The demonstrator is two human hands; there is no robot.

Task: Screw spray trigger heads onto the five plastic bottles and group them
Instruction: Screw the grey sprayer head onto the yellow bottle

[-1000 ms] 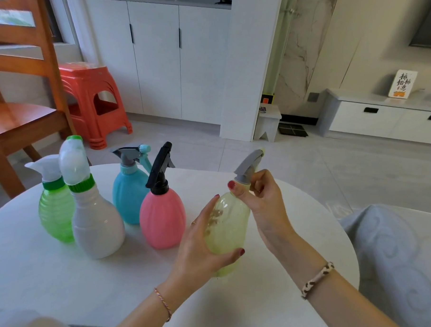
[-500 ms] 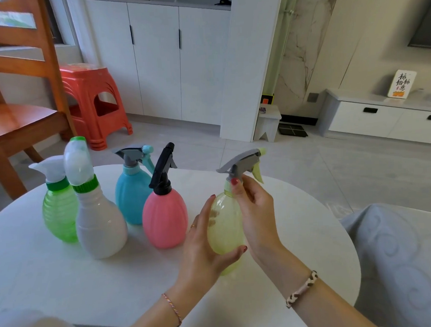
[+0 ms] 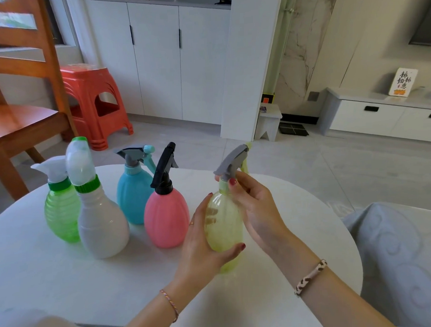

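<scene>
Yellow bottle (image 3: 223,227) stands on the white counter (image 3: 41,274), just right of the pink bottle (image 3: 166,220); the left hand (image 3: 201,248) grips its body; the right hand (image 3: 256,208) pinches its neck under the grey trigger (image 3: 231,161); the blue (image 3: 133,199), white (image 3: 101,225) and green (image 3: 61,217) bottles stand grouped further left, all with heads on.

The right hand (image 3: 254,206) hides the yellow bottle's (image 3: 223,227) collar; the wooden chair (image 3: 21,102) is cut off left.
</scene>
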